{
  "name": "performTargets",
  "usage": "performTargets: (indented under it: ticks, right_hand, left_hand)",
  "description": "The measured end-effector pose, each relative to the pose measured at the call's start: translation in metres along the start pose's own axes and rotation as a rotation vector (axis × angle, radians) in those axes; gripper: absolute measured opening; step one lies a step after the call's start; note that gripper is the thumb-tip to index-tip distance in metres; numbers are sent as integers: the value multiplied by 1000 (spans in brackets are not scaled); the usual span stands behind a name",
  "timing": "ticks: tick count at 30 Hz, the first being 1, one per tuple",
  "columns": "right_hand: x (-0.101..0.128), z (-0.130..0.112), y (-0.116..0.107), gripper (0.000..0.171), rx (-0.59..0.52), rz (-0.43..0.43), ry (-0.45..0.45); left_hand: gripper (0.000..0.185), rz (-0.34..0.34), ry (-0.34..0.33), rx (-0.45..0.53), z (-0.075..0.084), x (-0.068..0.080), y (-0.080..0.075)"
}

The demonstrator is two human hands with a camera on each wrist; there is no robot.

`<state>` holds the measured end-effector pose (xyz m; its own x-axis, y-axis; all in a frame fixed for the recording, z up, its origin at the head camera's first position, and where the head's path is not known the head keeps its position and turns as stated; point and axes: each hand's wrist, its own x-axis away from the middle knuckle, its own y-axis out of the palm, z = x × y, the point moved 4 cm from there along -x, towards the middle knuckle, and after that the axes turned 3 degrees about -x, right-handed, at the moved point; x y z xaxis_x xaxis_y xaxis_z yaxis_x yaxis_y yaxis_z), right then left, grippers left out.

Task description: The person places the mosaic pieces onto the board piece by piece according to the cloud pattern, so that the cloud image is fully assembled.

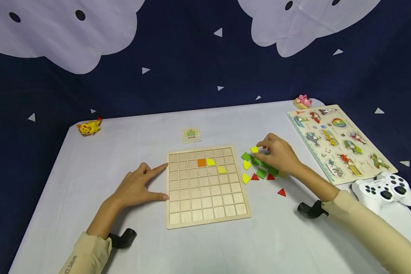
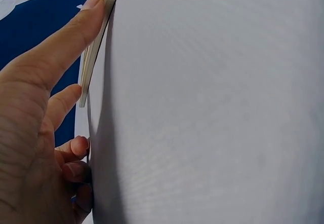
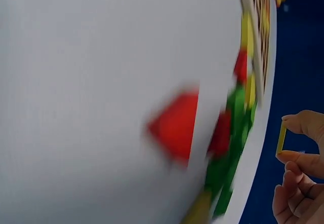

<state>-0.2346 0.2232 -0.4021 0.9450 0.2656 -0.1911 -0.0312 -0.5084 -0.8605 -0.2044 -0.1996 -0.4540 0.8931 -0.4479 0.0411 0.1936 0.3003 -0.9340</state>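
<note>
**Yellow tile pinched above the loose pile beside the grid board**

A thin yellow tile [image 3: 280,139] is pinched edge-on between thumb and fingertip of the right hand [image 1: 278,156], as shown in the right wrist view; in the head view it sits at the fingertips, just above the pile of loose tiles [image 1: 260,169] lying on the white table [image 1: 123,133] just right of the wooden grid board [image 1: 205,186]. Green, yellow and red pieces make up the pile, and one red triangle [image 1: 281,192] lies a little apart, nearer the person. On the board, an orange square [image 1: 201,163] and two yellow quarter-circle pieces [image 1: 215,165] are seated in the upper rows.

The left hand [image 1: 137,186] is laid flat on the table, fingers straight, with forefinger and thumb touching the board's left edge. A small pattern card [image 1: 191,134] lies beyond the board. A vehicle peg puzzle [image 1: 339,142] and a white game controller [image 1: 383,190] are at the right.
</note>
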Motion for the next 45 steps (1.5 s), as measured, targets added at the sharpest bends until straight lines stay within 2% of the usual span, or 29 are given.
performTargets:
  ticks: [9, 16, 26, 32, 38, 45]
  right_hand:
    - [17, -53, 31, 31, -26, -72, -185]
    - [25, -76, 48, 30, -21, -88, -285]
    - [28, -88, 61, 28, 7, -78, -263]
    - [29, -91, 64, 29, 45, -39, -223]
    - [29, -92, 66, 28, 87, 7, -219]
    - [29, -93, 67, 30, 77, 39, -197]
  left_hand:
    - [98, 10, 12, 3, 0, -1, -1]
    - [99, 17, 17, 3, 0, -1, -1]
    - [98, 18, 18, 2, 0, -1, -1]
    - [98, 15, 17, 6, 1, 0, -3]
    - [99, 9, 10, 5, 0, -1, -2]
    - [99, 9, 8, 6, -1, -1, -1]
